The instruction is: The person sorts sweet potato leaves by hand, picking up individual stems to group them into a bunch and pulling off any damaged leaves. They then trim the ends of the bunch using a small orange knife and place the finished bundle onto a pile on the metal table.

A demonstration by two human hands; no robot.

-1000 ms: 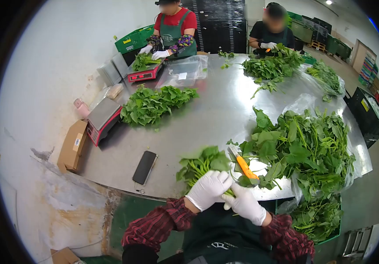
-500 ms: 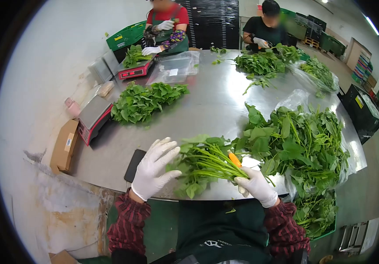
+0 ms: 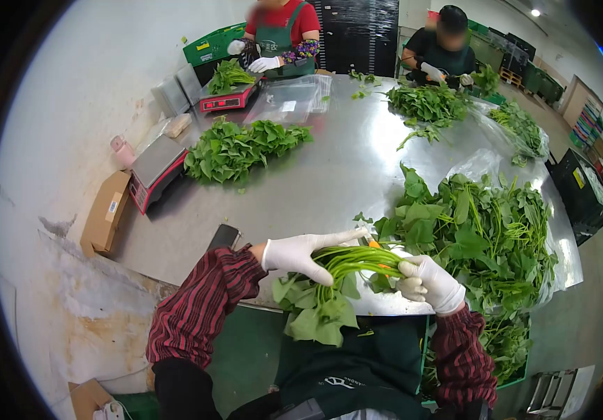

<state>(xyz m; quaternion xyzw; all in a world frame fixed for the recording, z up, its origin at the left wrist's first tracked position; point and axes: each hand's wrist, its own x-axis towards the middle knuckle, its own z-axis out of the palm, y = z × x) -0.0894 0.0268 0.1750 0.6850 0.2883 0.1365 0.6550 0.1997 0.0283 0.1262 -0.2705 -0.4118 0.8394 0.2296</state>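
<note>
A bunch of leafy green stems (image 3: 357, 262) hangs at the table's front edge, its leaves drooping to the lower left. My right hand (image 3: 433, 283) is closed round the stem ends at the right. Against the upper left side of the bunch lies my left hand (image 3: 308, 255), gloved in white like the other, with thumb and fingers apart and the fingers stretched to the right. An orange-handled tool (image 3: 373, 243) shows beside the stems near my right hand. To the right a large heap of greens (image 3: 476, 238) rests on plastic.
The metal table (image 3: 336, 168) carries a leafy pile (image 3: 238, 150), a red scale (image 3: 153, 175), a phone (image 3: 225, 236) and a cardboard box (image 3: 109, 210) at left. Across it, one person (image 3: 284, 35) is beside another scale (image 3: 228, 100); a second person (image 3: 445, 52) handles greens.
My left hand has moved right onto the bunch, its fingers now pointing right. The bunch's leaves have swung down toward me. Across the table, the right person's hands have moved apart, with greens lifted.
</note>
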